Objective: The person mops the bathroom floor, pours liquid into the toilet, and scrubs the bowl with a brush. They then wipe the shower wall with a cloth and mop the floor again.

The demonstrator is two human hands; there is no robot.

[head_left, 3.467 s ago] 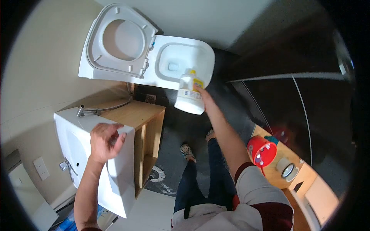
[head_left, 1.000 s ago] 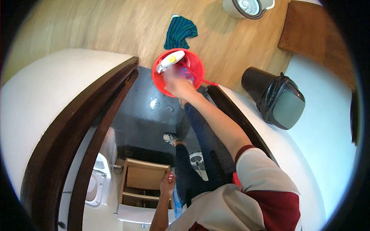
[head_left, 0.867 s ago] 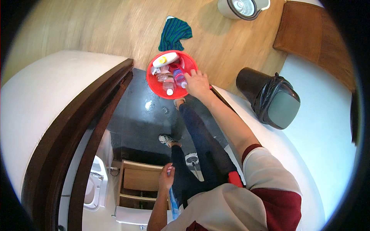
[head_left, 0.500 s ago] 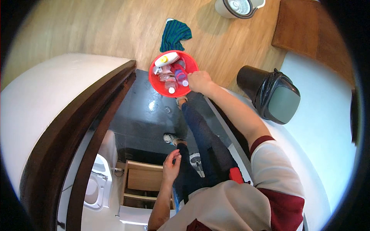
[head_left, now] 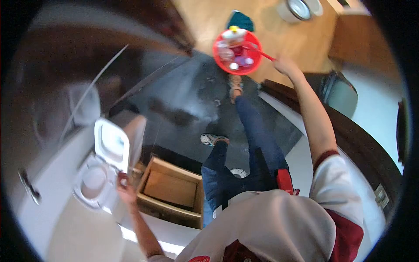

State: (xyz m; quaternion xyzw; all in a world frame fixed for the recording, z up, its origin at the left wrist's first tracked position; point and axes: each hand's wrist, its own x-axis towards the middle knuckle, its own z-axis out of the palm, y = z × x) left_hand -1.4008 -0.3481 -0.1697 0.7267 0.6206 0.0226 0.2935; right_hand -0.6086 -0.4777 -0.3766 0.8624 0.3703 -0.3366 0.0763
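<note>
My right hand (head_left: 286,67) is closed around the end of a thin red handle (head_left: 267,56). The handle reaches over the rim of a red bucket (head_left: 221,64), and its far end lies among the bottles. In the bucket are a white bottle with a yellow cap (head_left: 234,33), a clear bottle with a white cap (head_left: 227,54) and a purple bottle (head_left: 241,61). My left hand (head_left: 125,187) is beside the toilet, its blurred fingertips at the lower corner of the raised lid (head_left: 114,144). The toilet seat (head_left: 77,192) lies below the lid.
An open wooden drawer (head_left: 170,187) is right of my left hand. A green cloth (head_left: 240,21) lies behind the bucket, with a mop bucket (head_left: 294,11) farther back. The trash bin (head_left: 340,94) stands beyond the dark doorframe (head_left: 362,148). My feet are on dark tiles (head_left: 174,105).
My right hand has moved from the bucket's rim out to the right, with the red handle now showing. My left hand has moved left to the toilet. The view has turned and shifted.
</note>
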